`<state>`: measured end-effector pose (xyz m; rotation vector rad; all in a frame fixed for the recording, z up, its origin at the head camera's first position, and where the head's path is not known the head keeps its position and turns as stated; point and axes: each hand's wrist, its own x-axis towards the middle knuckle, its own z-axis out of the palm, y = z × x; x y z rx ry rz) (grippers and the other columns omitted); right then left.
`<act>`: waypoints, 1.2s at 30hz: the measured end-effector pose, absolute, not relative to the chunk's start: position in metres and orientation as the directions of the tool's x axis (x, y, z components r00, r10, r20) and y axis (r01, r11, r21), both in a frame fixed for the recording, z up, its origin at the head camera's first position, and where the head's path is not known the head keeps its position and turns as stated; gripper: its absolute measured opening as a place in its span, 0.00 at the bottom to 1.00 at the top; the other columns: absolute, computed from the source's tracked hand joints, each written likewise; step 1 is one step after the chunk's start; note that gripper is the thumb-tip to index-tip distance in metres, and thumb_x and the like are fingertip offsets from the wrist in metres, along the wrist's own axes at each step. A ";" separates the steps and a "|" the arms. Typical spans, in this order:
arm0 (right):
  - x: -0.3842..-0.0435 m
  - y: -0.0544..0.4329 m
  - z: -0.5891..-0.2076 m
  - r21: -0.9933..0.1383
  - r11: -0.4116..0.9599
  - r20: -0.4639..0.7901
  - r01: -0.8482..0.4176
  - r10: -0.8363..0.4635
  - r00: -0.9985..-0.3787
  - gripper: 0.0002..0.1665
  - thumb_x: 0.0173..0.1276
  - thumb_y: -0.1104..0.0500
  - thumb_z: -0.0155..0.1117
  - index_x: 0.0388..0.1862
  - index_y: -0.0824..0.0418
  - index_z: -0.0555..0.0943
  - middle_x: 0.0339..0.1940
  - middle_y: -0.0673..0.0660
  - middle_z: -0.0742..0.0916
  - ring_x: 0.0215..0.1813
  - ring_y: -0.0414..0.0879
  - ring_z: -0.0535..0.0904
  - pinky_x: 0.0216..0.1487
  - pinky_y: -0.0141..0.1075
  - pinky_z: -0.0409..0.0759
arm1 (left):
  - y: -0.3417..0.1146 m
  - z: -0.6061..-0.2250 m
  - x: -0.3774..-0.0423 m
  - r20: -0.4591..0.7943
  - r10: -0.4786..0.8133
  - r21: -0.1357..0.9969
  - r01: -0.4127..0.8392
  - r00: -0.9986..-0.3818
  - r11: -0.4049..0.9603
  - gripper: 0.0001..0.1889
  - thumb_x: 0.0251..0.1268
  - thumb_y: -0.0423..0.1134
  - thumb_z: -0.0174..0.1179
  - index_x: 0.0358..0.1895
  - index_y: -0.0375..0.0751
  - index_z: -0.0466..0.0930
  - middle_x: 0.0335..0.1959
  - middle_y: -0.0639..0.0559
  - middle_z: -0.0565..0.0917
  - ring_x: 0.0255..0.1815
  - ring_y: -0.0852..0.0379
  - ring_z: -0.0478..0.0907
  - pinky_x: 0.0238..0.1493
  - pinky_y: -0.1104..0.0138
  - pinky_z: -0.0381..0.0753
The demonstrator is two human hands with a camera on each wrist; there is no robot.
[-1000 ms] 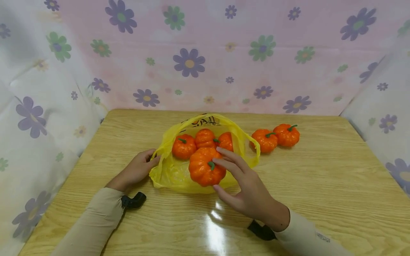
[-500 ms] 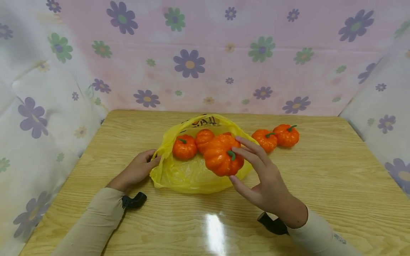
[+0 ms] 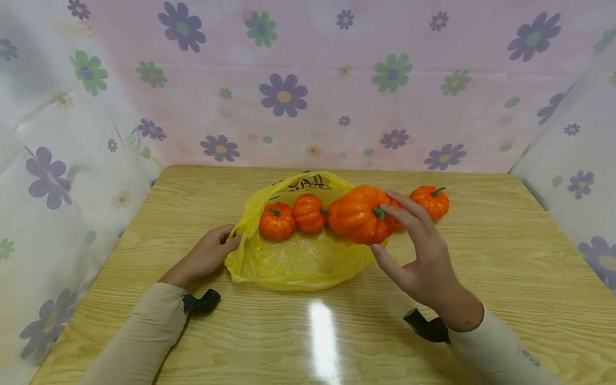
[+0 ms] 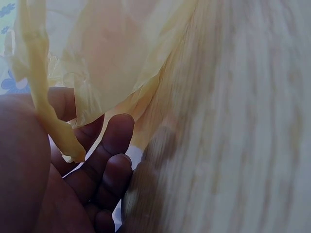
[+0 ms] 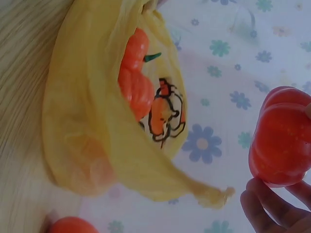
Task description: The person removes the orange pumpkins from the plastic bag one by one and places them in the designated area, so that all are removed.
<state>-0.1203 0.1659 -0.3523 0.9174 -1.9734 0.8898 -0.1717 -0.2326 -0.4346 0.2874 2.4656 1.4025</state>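
My right hand point(image 3: 428, 267) holds an orange toy pumpkin point(image 3: 358, 216) with a green stem between thumb and fingers, raised over the right side of a yellow plastic bag point(image 3: 293, 272). The right wrist view shows the held pumpkin point(image 5: 279, 141) apart from the bag. My left hand point(image 3: 207, 251) grips the bag's left edge; in the left wrist view, a strip of yellow plastic point(image 4: 51, 119) passes between thumb and curled fingers. Inside the open bag lie a left pumpkin point(image 3: 276, 222) and a ribbed pumpkin point(image 3: 309, 213). The held pumpkin hides the bag's right part in the head view.
On the wooden table point(image 3: 505, 267), another pumpkin point(image 3: 430, 202) lies right of the bag. A neighbouring pumpkin is mostly hidden behind the held one and my fingers. Flowered cloth point(image 3: 332, 101) stands behind the table and at both sides.
My right hand has carried the pumpkin up and right, from the front of the bag's mouth to above its right side. The left hand and bag stay nearly still.
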 end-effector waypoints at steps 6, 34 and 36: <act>-0.125 0.181 -0.357 -0.253 0.549 0.834 -0.797 -0.294 -0.467 0.33 0.74 0.45 0.59 0.59 0.73 0.77 0.65 0.72 0.77 0.65 0.59 0.76 0.70 0.26 0.68 | -0.231 -0.434 -0.172 -0.171 0.310 0.881 -0.004 -0.935 0.474 0.20 0.81 0.51 0.47 0.58 0.40 0.75 0.50 0.43 0.79 0.45 0.54 0.79 0.44 0.66 0.82; -0.154 0.251 -0.373 -0.365 0.699 0.756 -0.616 -0.164 -0.634 0.36 0.71 0.45 0.61 0.65 0.72 0.73 0.70 0.70 0.73 0.59 0.67 0.75 0.62 0.15 0.65 | -0.231 -0.436 -0.171 -0.141 0.311 0.864 0.037 -0.940 0.502 0.18 0.81 0.49 0.48 0.57 0.39 0.76 0.47 0.44 0.81 0.44 0.54 0.79 0.43 0.67 0.82; -0.155 0.254 -0.373 -0.378 0.706 0.745 -0.599 -0.152 -0.649 0.33 0.68 0.52 0.64 0.66 0.71 0.72 0.70 0.70 0.72 0.59 0.67 0.75 0.62 0.15 0.64 | -0.231 -0.436 -0.172 -0.141 0.307 0.863 0.035 -0.941 0.504 0.18 0.81 0.49 0.48 0.57 0.40 0.76 0.48 0.44 0.81 0.45 0.54 0.79 0.43 0.67 0.82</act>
